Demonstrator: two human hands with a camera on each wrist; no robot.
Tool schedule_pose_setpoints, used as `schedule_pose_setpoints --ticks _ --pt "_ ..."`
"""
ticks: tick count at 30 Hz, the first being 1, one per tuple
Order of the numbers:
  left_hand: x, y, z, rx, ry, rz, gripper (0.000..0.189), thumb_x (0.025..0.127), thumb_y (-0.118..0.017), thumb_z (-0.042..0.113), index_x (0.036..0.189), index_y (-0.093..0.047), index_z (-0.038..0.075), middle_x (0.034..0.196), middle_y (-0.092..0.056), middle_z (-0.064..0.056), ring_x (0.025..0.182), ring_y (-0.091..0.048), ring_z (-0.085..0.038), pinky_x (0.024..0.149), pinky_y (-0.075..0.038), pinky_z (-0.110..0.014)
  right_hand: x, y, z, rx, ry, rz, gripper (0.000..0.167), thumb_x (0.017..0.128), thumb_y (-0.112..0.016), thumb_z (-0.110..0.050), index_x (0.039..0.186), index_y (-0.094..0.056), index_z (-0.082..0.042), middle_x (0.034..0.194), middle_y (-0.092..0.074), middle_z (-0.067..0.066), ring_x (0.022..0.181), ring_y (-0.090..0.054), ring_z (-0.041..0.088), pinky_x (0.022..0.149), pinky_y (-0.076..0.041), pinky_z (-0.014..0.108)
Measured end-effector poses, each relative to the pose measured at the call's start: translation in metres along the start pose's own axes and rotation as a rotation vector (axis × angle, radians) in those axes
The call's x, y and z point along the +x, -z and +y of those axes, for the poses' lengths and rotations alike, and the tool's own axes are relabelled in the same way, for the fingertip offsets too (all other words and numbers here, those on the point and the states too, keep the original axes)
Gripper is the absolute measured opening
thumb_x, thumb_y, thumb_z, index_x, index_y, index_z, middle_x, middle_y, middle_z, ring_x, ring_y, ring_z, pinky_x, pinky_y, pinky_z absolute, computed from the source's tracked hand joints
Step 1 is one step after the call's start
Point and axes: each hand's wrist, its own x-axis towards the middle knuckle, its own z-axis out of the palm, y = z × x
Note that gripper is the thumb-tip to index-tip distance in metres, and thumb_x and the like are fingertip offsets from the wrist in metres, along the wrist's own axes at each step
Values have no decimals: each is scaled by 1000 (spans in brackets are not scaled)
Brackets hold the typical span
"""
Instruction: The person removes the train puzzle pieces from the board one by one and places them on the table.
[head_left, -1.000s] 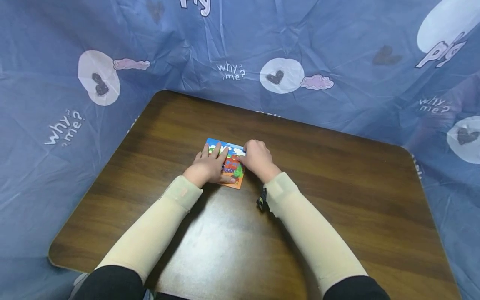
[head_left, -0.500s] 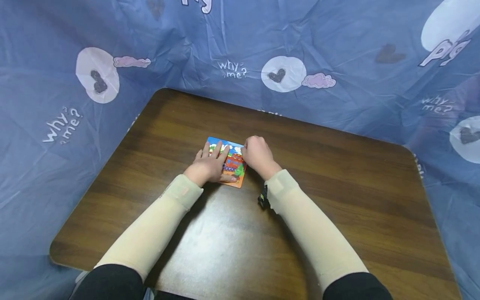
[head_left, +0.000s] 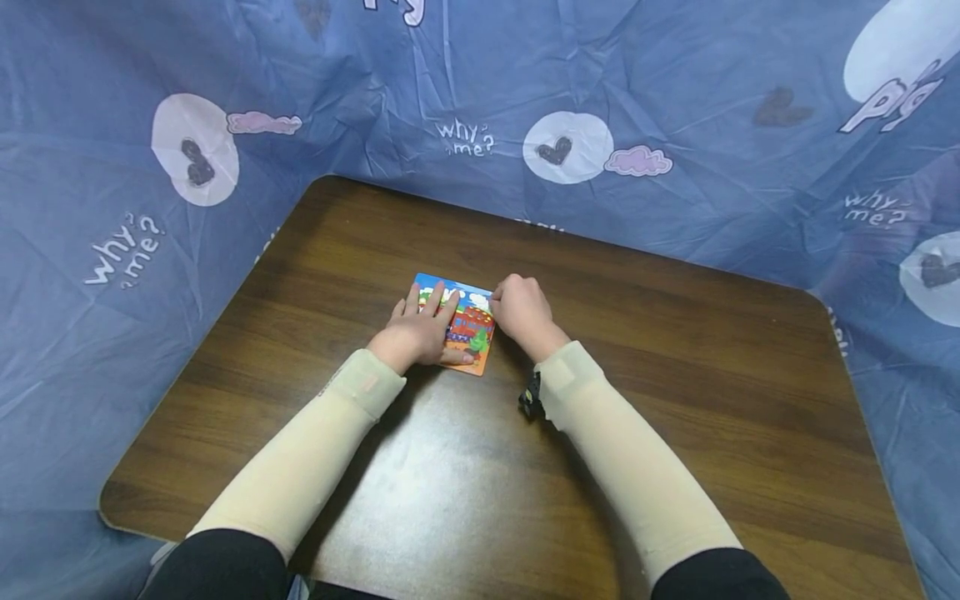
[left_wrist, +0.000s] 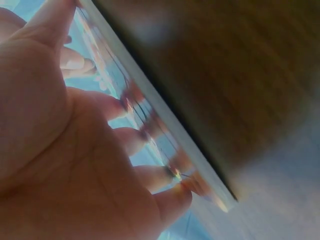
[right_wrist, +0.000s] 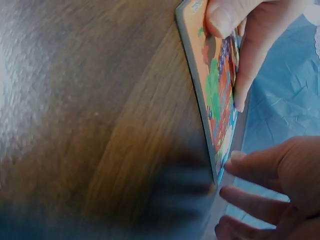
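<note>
A small jigsaw puzzle board (head_left: 480, 321) with a bright cartoon picture lies flat on the table. Cut lines between pieces show on its glossy face in the left wrist view. My left hand (head_left: 416, 335) rests on its left part with straight, spread fingers, the thumb along the near edge. At the far right corner, my right hand (head_left: 520, 308) pinches the board with curled fingers. In the right wrist view, the right hand's thumb and fingertips (right_wrist: 237, 157) meet the corner; their exact contact is partly hidden.
The brown wooden table (head_left: 675, 375) spreads wide around the board. Behind it and at the sides hangs a blue printed cloth (head_left: 420, 92). A small black object (head_left: 530, 398) sits at the right wrist, by the sleeve cuff.
My right hand has shifted slightly along the board's right edge near the far corner, and its thumb has moved outward from the picture. The left hand and board hold about the same place.
</note>
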Motion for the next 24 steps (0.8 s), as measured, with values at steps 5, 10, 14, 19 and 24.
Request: schedule_pose_setpoints --ticks 5,10,14,19,24 --pt "-1 0 0 -5 -3 4 116 86 -54 80 164 6 21 168 17 -10 148 18 -47 118 -3 -58 -1 0 -1 24 -27 -6 18 98 -66 -13 103 -82 -6 107 -75 9 103 -68 25 90 -53 43" --pt "-1 0 -1 -11 -8 8 116 86 -54 80 164 6 21 167 18 -10 148 17 -47 118 -4 -58 -2 0 -1 44 -36 12 18 98 -66 -13 104 -83 -7 108 -75 8 106 -68 25 91 -52 43" --pt "1 -1 -3 -12 -15 13 116 85 -55 80 164 6 21 167 18 -10 148 17 -47 118 -5 -57 -1 -1 0 60 -31 4 18 99 -66 -13 104 -82 -6 108 -75 8 106 -68 25 92 -52 42" --pt "1 -2 -4 -13 -18 3 117 84 -55 81 164 6 22 167 18 -10 148 17 -47 119 -5 -57 1 -2 -1 31 -21 4 18 98 -66 -12 102 -82 -6 107 -75 8 105 -68 26 92 -52 42" --pt "-1 0 -1 -12 -16 7 116 85 -56 80 164 6 21 167 18 -10 148 17 -47 118 -6 -57 6 -4 -1 7 -9 42 20 97 -63 -9 92 -82 -5 98 -75 9 100 -67 27 89 -53 41"
